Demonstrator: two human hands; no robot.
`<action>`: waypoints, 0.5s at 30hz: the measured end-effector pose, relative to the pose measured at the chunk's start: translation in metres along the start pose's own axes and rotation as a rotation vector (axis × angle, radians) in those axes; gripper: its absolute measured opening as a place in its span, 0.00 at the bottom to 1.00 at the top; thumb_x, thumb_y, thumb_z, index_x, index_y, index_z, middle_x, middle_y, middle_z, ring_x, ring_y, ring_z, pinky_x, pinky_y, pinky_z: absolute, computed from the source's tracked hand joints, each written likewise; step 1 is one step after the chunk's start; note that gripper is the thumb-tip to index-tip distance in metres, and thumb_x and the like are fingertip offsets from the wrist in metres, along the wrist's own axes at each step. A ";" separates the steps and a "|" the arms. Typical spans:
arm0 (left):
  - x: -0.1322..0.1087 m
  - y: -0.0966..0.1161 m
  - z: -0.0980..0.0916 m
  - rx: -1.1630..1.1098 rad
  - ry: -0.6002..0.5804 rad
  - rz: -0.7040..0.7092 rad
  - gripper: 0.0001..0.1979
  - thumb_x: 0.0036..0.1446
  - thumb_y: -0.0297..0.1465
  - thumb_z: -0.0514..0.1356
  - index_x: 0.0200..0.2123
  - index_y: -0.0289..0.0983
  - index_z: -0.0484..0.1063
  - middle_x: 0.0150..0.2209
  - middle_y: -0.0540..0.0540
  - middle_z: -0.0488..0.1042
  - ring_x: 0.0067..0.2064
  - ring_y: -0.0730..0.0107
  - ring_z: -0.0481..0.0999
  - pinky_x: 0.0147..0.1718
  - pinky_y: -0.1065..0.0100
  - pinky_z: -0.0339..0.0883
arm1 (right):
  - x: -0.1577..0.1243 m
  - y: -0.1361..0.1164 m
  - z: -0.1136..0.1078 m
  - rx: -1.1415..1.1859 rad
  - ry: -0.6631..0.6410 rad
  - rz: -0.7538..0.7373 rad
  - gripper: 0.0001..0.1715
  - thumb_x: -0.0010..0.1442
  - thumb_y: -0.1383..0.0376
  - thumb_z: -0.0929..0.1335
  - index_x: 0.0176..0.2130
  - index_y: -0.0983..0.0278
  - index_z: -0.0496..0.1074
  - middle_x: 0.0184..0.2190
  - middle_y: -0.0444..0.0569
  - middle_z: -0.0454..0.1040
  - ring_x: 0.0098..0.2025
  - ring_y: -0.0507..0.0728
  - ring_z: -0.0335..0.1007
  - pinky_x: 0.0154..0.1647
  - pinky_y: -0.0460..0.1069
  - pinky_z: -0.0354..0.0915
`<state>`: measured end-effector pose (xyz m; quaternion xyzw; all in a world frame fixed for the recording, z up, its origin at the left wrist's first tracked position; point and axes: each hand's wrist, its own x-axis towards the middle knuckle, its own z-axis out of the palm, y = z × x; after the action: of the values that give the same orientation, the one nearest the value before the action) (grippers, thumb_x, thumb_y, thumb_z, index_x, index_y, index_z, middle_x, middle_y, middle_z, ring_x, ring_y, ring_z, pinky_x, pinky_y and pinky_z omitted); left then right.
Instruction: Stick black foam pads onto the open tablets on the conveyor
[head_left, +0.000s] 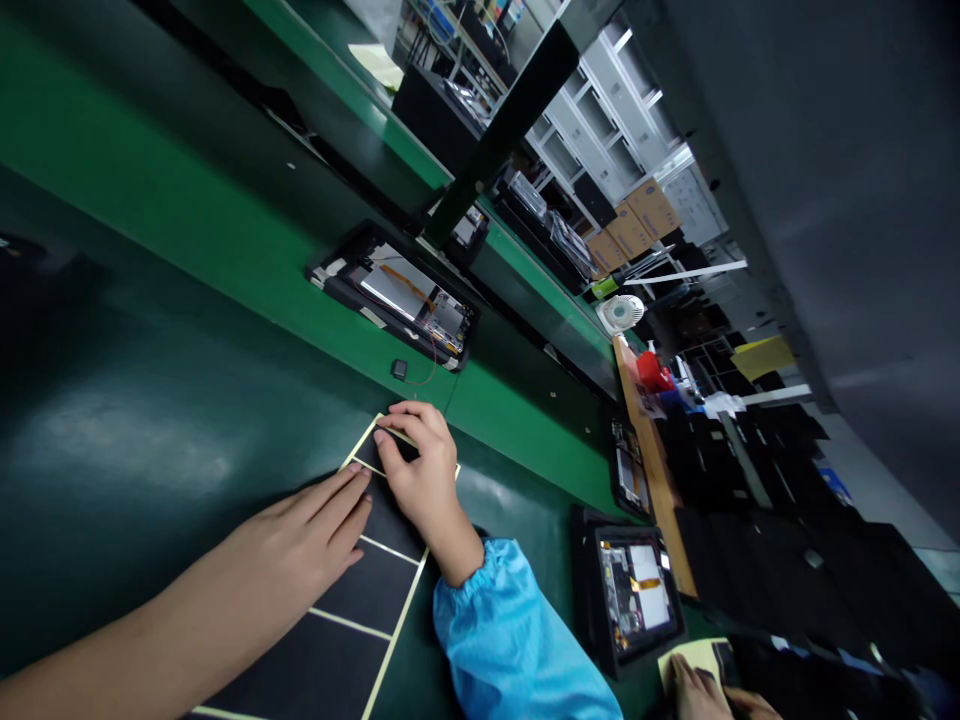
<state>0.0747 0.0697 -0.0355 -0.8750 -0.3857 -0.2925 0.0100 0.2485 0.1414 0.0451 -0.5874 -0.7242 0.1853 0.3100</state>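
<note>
A pale yellow backing sheet with black rectangular stickers (pixel 367 590) lies slanted on the dark green work surface. My left hand (pixel 307 535) rests flat across its upper part, fingers stretched out and close together, gripping nothing. At the far end of the sheet my right hand (pixel 424 465), in a blue sleeve, has thumb and fingers pinched at the top black strip; the fingertips partly cover that strip. Just beyond the sheet sits a small black square part (pixel 400 370) on a thin wire, which runs to an opened tablet-like device (pixel 405 290) showing its battery and circuit board.
More opened devices stand on the right (pixel 637 590) and farther along the green bench (pixel 630 465). Another person's hands (pixel 697 690) hold a yellow sheet at the lower right. A dark post (pixel 510 130) rises behind the bench; a white fan (pixel 621 314) stands beyond.
</note>
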 end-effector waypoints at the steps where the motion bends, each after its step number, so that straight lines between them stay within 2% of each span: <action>1: 0.000 0.000 0.000 0.006 0.003 0.002 0.27 0.66 0.44 0.53 0.55 0.39 0.84 0.65 0.42 0.73 0.80 0.58 0.35 0.77 0.57 0.56 | 0.001 -0.001 0.000 -0.015 -0.017 0.009 0.06 0.67 0.68 0.73 0.42 0.59 0.83 0.50 0.53 0.82 0.53 0.61 0.78 0.58 0.56 0.74; 5: 0.002 -0.001 -0.002 0.041 0.017 0.020 0.27 0.66 0.45 0.52 0.55 0.41 0.84 0.64 0.43 0.75 0.80 0.57 0.38 0.76 0.55 0.58 | 0.003 -0.004 -0.003 -0.035 -0.067 0.012 0.05 0.68 0.68 0.71 0.40 0.59 0.80 0.50 0.52 0.81 0.53 0.60 0.77 0.57 0.56 0.73; 11: 0.004 -0.002 -0.001 0.013 0.053 0.027 0.28 0.66 0.45 0.51 0.57 0.41 0.84 0.64 0.43 0.75 0.80 0.56 0.42 0.75 0.55 0.59 | 0.001 -0.005 -0.006 0.044 -0.031 -0.022 0.05 0.69 0.66 0.68 0.39 0.58 0.75 0.49 0.53 0.81 0.54 0.60 0.77 0.58 0.55 0.72; 15: 0.007 0.000 -0.004 -0.008 0.040 0.014 0.27 0.69 0.43 0.50 0.57 0.41 0.83 0.62 0.42 0.76 0.78 0.52 0.53 0.73 0.53 0.62 | -0.002 -0.004 -0.009 0.072 -0.042 -0.039 0.04 0.69 0.65 0.69 0.39 0.59 0.74 0.51 0.54 0.80 0.54 0.60 0.77 0.59 0.56 0.71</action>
<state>0.0764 0.0733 -0.0283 -0.8717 -0.3779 -0.3116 0.0165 0.2515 0.1377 0.0541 -0.5576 -0.7348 0.2174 0.3194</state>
